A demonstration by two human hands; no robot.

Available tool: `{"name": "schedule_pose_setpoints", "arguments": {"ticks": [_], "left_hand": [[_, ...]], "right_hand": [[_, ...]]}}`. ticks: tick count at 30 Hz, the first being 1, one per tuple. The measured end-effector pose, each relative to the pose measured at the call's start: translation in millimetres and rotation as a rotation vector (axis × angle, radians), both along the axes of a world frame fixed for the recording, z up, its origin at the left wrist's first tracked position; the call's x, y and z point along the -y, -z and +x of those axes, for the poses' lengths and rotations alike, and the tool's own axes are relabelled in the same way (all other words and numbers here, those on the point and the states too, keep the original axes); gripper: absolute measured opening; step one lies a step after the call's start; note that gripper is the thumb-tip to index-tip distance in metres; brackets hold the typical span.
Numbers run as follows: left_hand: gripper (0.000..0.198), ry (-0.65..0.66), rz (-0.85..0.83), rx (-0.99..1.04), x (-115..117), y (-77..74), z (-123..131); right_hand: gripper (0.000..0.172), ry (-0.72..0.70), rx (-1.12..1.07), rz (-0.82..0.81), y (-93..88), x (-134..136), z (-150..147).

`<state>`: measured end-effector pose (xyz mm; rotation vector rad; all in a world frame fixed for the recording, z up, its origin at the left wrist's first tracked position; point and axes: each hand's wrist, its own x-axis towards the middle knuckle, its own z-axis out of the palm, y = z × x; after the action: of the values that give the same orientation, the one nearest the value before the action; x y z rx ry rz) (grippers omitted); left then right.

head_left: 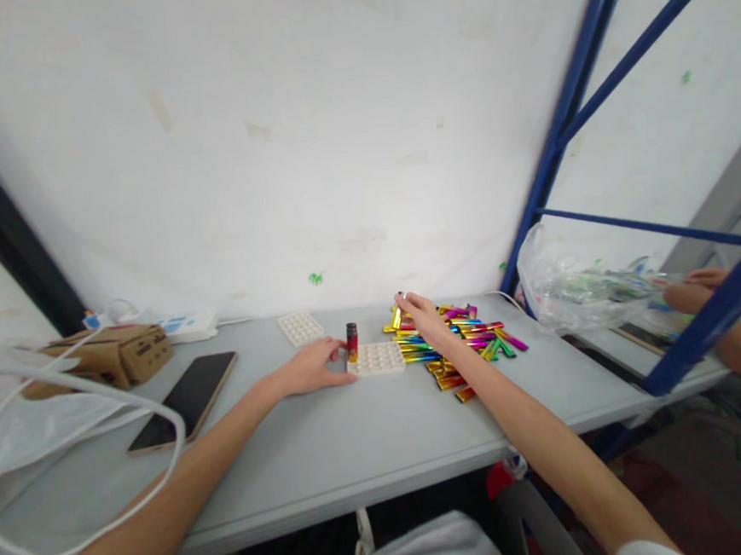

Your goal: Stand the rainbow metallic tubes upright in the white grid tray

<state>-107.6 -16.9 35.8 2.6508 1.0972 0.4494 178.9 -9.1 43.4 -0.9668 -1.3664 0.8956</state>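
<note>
My left hand (317, 365) rests on the grey table (332, 443), its fingers curled against the left edge of a white tray with round holes (377, 358). One red tube (352, 341) stands upright in the tray's near-left corner, just by my fingertips. My right hand (421, 314) hovers over a heap of shiny multicoloured tubes (462, 339) and pinches a small tube (400, 297) at its fingertips.
A second white tray (300, 327) lies near the wall. At the left lie a phone (187, 396), a cardboard box (116, 353), a power strip (185, 327) and a face mask (29, 424). A blue rack frame (690, 355), a plastic bag (570, 292) and another person's arms (733, 317) are on the right.
</note>
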Motion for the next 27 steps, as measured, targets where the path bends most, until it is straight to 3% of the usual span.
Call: {"name": "schedule_pose_setpoints", "arguments": {"ticks": [4, 8, 11, 14, 17, 22, 27], "left_hand": [[0.061, 0.005, 0.01, -0.009, 0, -0.2, 0], [0.062, 0.004, 0.003, -0.01, 2, -1.6, 0], [0.062, 0.005, 0.002, -0.008, 2, -1.2, 0], [0.062, 0.007, 0.005, 0.0, 1, 0.1, 0], [0.062, 0.011, 0.001, -0.008, 0, 0.2, 0], [0.062, 0.009, 0.001, -0.022, 1, -1.6, 1], [0.063, 0.009, 0.01, -0.01, 3, -1.9, 1]], "right_hand": [[0.05, -0.194, -0.137, -0.116, -2.6, 12, -12], [0.045, -0.261, -0.028, -0.155, -5.0, 22, -21], [0.047, -0.14, 0.121, -0.113, -3.6, 25, -28], [0.056, 0.052, 0.334, 0.038, 1.9, 24, -34], [0.055, 0.175, 0.447, 0.121, 8.3, 21, -37], [0.042, 0.247, 0.482, 0.144, 11.3, 20, -38], [0.046, 0.222, 0.533, 0.202, 7.3, 26, -38]]}}
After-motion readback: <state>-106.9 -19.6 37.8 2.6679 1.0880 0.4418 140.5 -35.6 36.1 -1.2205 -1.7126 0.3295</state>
